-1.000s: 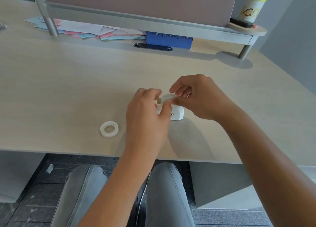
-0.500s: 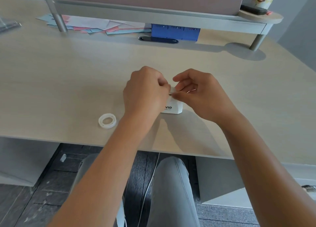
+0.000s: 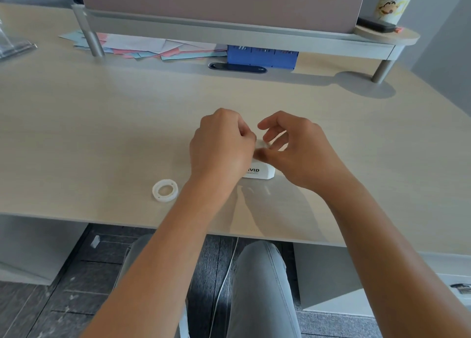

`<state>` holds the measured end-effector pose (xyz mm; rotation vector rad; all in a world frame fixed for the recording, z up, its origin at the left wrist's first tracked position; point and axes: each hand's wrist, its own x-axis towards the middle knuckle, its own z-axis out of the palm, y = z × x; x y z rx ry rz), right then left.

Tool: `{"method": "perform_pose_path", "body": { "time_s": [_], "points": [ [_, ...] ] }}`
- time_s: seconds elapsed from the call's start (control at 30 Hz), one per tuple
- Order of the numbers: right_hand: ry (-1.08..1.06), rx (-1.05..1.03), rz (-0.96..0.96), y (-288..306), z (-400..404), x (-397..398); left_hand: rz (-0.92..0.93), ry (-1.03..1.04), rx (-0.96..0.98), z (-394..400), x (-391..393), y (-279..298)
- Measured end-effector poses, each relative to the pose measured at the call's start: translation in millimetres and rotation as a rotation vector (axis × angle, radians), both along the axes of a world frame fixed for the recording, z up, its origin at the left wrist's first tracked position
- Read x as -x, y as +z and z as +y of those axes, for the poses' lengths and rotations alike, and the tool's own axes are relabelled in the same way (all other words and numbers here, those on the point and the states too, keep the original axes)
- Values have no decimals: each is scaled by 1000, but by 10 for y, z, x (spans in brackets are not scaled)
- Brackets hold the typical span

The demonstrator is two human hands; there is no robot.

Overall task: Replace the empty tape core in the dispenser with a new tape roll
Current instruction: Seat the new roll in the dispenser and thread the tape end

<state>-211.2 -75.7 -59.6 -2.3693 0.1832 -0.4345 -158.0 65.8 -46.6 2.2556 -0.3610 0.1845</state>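
Note:
A white tape dispenser (image 3: 260,172) with black lettering stands on the pale wooden desk (image 3: 102,123), mostly covered by both hands. My left hand (image 3: 219,146) is closed in a fist around its left side. Over its top right is my right hand (image 3: 300,151), fingers spread and curled, thumb touching the white top between the hands. The new tape roll cannot be made out; it is hidden under the hands. A white plastic ring, the empty tape core (image 3: 165,190), lies flat on the desk to the left of my left wrist, untouched.
Pink, blue and white papers (image 3: 153,47) and a blue box (image 3: 262,57) sit under a grey shelf riser (image 3: 229,31) at the back. A black oval cable port (image 3: 237,67) is in front of the box. A yellow canister (image 3: 392,1) stands back right. The desk's front edge is near the core.
The hands came down from holding a tape roll above the dispenser onto the dispenser itself. My right hand's fingers have spread apart; my left hand stays closed.

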Motion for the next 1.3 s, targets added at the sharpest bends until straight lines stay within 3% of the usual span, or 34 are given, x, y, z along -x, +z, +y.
{"method": "perform_pose_path", "body": {
  "time_s": [0.13,0.53,0.97,1.17,1.3],
  "points": [
    [2,147,43,1,53,-52,35,-27,61,90,-79,30],
    [-8,236,82,-3,183,-81,135,-10,311,435,-231,-140],
    [-58,198,83,-21,243,-46,281,100,664,740,-379,-233],
    [-84,225,79,-41,277,-49,311,110,664,840,-449,-303],
    [-150,55,-47,-53,409,-89,350,109,629,880,-469,-329]
  ]
}}
